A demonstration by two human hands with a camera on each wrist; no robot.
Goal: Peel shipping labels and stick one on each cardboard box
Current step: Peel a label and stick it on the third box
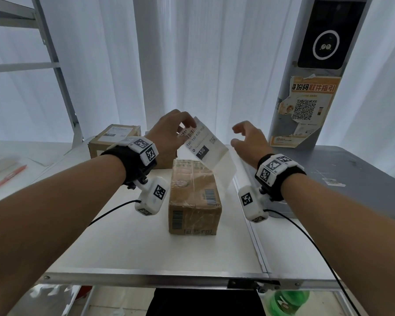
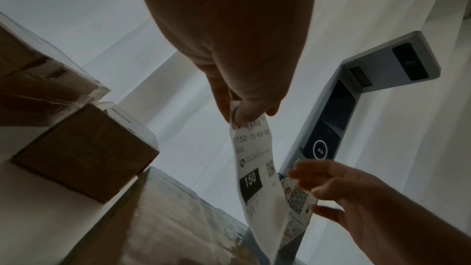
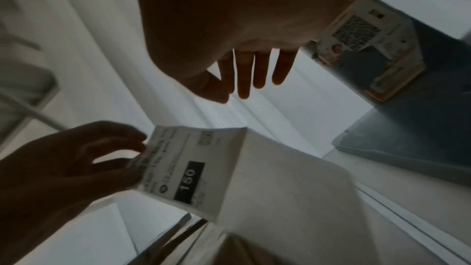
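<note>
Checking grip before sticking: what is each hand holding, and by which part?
The left hand pinches the label at its top barcode end; the rest hangs over the box. The right hand is open, holding nothing.

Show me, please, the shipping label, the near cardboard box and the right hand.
shipping label (image 1: 201,151), head view, black "150" patch.
near cardboard box (image 1: 193,190), head view, taped top.
right hand (image 1: 249,140), head view, back of hand.

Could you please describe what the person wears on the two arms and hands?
Both forearms are bare, without sleeves, and the left hand and right hand wear no gloves. Each wrist carries a black strap with a white block bearing black-and-white square markers. Below each hangs a white camera module with a thin black cable.
</note>
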